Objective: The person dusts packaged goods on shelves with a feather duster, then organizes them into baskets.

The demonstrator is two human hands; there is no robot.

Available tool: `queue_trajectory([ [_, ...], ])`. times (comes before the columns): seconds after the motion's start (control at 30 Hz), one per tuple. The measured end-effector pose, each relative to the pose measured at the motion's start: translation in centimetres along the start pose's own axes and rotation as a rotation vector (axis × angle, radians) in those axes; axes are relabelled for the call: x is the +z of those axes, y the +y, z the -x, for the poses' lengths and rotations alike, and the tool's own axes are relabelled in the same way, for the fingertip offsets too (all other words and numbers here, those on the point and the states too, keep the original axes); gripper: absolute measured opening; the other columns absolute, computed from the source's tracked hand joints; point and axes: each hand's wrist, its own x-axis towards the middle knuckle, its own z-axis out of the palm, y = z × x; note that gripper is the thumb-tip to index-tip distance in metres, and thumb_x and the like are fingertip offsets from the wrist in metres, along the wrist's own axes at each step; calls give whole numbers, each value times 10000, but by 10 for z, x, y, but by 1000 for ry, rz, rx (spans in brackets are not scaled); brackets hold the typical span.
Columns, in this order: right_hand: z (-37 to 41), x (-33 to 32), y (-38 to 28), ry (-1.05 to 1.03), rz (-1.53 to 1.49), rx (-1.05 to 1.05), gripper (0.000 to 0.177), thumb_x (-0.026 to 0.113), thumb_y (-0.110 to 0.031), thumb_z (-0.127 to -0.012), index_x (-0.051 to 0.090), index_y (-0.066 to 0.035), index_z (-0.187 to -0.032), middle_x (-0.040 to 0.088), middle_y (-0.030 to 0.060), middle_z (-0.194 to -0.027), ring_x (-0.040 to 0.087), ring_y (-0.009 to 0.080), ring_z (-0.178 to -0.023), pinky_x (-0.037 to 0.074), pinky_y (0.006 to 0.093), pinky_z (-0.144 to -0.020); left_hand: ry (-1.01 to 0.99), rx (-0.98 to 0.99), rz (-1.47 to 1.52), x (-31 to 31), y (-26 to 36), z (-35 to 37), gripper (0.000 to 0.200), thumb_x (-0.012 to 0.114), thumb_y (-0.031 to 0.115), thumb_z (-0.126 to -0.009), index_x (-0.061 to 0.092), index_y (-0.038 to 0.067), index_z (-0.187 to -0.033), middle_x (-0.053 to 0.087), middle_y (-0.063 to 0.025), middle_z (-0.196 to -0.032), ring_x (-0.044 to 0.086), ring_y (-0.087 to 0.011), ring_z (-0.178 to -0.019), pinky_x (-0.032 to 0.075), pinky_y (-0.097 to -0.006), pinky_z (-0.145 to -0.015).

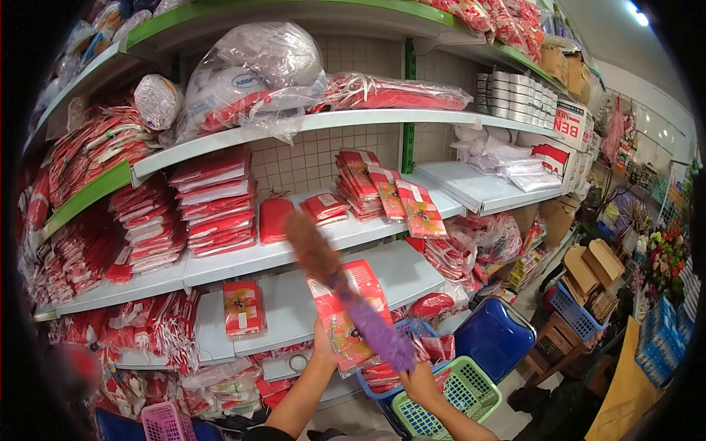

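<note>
Read all positions on a clock face centred in your view. Your left hand [323, 344], between 6 and 7 o'clock, grips the red packet [346, 336] by its lower left edge; some of those fingers are hidden behind it. The packet is at 6 o'clock, tilted, in front of the lower shelf [401, 266]. Its yellow-printed panel carries no lettering sharp enough to read.

Your right hand [419, 381], at 5 o'clock, has its fingers closed around the lower end of the duster [375, 327], purple near the hand and brown at the tip. The duster is motion-blurred and crosses in front of the packet, pointing to 11 o'clock; contact between them cannot be determined.

Reference markings: at 2 o'clock, the white carton [572, 126] shows "BEN" in large red capitals. At 11 o'clock, the clear plastic bag [254, 77] shows a blue oval logo, its lettering unclear. At 3 o'clock, the label [415, 192] on a shelved packet [422, 213] is too small to read.
</note>
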Motion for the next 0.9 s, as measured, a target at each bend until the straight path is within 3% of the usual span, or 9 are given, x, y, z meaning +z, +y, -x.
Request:
queue_trajectory([
  [0.1,5,-3,-5,-27,66,-79,230,547,-185,-745,564,30,-823,557,258,-650,552,422,-626,433,486,-600,296,125,-341,-4,3,4,549,319,476,-883,437,56,-1215,520,-175,-1159,532,-338,-1016,418,-451,-909],
  [0.33,8,16,3,46,-199,37,222,539,-180,-739,560,31,-805,551,252,-626,550,426,-613,434,483,-589,-293,-26,246,-4,-1,-9,569,302,500,-888,424,69,-1237,506,-147,-1201,510,-295,-1079,413,-423,-920],
  [0.43,23,-2,-12,-11,35,-7,229,537,-175,-738,548,48,-790,542,271,-645,554,428,-628,433,478,-583,140,192,-151,-5,-2,-4,549,320,501,-886,448,73,-1205,523,-136,-1178,518,-280,-1066,421,-414,-909],
  [0.5,24,6,12,-9,-10,72,232,541,-174,-733,545,52,-787,544,273,-656,555,430,-634,433,480,-590,-273,117,127,-39,9,-30,534,353,487,-878,455,56,-1177,533,-137,-1107,534,-295,-997,437,-434,-873],
  [0.63,18,14,21,56,-192,101,223,559,-173,-712,554,40,-775,556,256,-651,553,430,-625,437,486,-604,126,136,-38,13,4,-16,569,339,494,-870,430,47,-1210,513,-157,-1154,525,-314,-1016,427,-459,-885],
  [0.73,30,2,5,-46,58,-96,215,567,-170,-708,550,32,-778,548,249,-634,544,435,-614,434,485,-589,274,201,-218,-72,0,-40,600,327,512,-868,413,41,-1231,496,-177,-1186,519,-318,-1033,417,-448,-903],
  [0.77,30,2,9,-11,52,-46,215,573,-170,-704,550,31,-776,549,248,-639,544,435,-617,433,485,-594,185,178,-25,-27,0,-27,615,312,529,-867,421,43,-1228,505,-181,-1171,528,-325,-1009,416,-461,-898],
  [0.8,29,3,18,23,46,4,216,579,-170,-700,550,31,-774,550,247,-644,545,434,-621,433,485,-598,-322,86,192,-22,0,-41,623,312,525,-865,414,38,-1239,496,-186,-1185,523,-340,-1022,411,-480,-903],
  [0.9,22,14,37,186,-132,102,219,595,-167,-683,552,30,-769,551,242,-642,547,427,-616,434,486,-601,58,55,18,23,2,-17,610,332,498,-841,437,24,-1211,522,-191,-1133,522,-372,-1019,420,-520,-881],
])
